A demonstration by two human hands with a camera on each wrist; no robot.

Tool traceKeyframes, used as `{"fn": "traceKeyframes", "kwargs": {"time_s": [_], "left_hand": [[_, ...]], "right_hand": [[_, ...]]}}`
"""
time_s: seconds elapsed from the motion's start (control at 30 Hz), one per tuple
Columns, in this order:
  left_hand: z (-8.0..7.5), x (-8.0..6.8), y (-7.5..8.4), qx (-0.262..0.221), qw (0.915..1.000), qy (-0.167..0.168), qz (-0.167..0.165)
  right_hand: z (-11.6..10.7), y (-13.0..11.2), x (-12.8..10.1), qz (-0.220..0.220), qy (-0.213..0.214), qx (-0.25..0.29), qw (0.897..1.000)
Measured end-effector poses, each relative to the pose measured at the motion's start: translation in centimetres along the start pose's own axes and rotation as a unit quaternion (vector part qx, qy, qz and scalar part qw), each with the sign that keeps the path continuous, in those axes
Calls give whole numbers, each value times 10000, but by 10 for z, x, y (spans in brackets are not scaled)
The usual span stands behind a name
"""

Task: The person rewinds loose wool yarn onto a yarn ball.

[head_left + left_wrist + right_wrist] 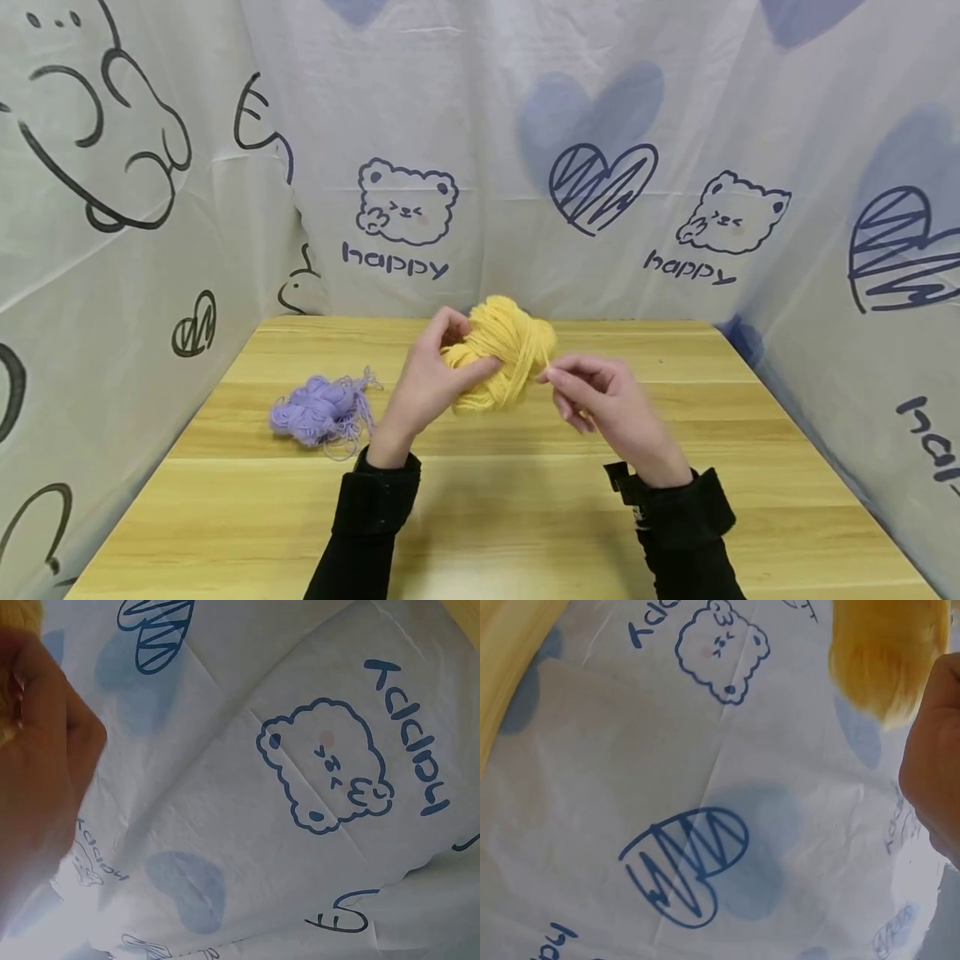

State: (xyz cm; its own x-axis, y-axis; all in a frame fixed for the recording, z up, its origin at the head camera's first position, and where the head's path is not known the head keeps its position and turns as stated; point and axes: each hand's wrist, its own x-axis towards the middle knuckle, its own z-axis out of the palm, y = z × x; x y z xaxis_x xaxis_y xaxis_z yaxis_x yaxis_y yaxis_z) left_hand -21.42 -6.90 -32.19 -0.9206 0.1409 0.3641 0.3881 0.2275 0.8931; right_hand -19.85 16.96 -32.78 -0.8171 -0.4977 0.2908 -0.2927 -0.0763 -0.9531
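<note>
A ball of yellow yarn [513,350] is held up over the far middle of the wooden table. My left hand [431,375] grips it from the left, thumb across its front and fingers behind. On the right side of the ball, my right hand [611,404] pinches a strand of the yarn between thumb and forefinger. In the left wrist view the left hand [45,742] shows at the left edge, with a bit of yellow above it. The right wrist view has the yellow yarn [885,660] at the top, beside the right hand [937,757].
A loose bundle of purple yarn [318,410] with stray strands lies at the left of the wooden table [525,517]. White cloth [480,108] printed with bears, hearts and the word "happy" walls in the back and both sides.
</note>
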Motion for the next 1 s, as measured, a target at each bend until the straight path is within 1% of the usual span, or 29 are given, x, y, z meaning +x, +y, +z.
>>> {"fn": "traceKeyframes", "kwargs": {"time_s": [0.07,0.17,0.23,0.3,0.37,0.43,0.5,0.6,0.67,0.77,0.83,0.93,1.0], "left_hand": [[0,0,0,-227,9993,299,-18],[1,0,0,-665,9961,572,49],[1,1,0,-1018,9928,621,86],[1,0,1,-1378,9886,592,94],[0,1,2,-1815,9824,449,19],[-2,1,3,-2215,9748,239,-66],[-4,1,5,-2544,9670,-18,-155],[-6,0,7,-2873,9563,-462,-294],[-7,0,8,-2952,9517,-751,-382],[-8,-2,9,-2945,9476,-1134,-498],[-8,-3,10,-2883,9470,-1317,-529],[-7,-4,10,-2764,9485,-1458,-509],[-7,-4,9,-2698,9507,-1455,-480]], "right_hand": [[8,0,1,28,-220,-219,9995],[19,5,5,65,-644,-520,9965],[23,11,9,66,-945,-618,9936],[23,17,11,125,-1142,-674,9911],[21,21,13,248,-1239,-654,9898],[16,23,14,402,-1206,-601,9901],[10,25,13,456,-1160,-455,9912],[-1,26,11,404,-1025,-201,9937],[-6,26,10,311,-924,-3,9952],[-11,25,8,220,-810,261,9961],[-11,25,8,252,-747,411,9960],[-9,24,9,290,-680,581,9956],[-8,24,11,312,-578,659,9957]]}}
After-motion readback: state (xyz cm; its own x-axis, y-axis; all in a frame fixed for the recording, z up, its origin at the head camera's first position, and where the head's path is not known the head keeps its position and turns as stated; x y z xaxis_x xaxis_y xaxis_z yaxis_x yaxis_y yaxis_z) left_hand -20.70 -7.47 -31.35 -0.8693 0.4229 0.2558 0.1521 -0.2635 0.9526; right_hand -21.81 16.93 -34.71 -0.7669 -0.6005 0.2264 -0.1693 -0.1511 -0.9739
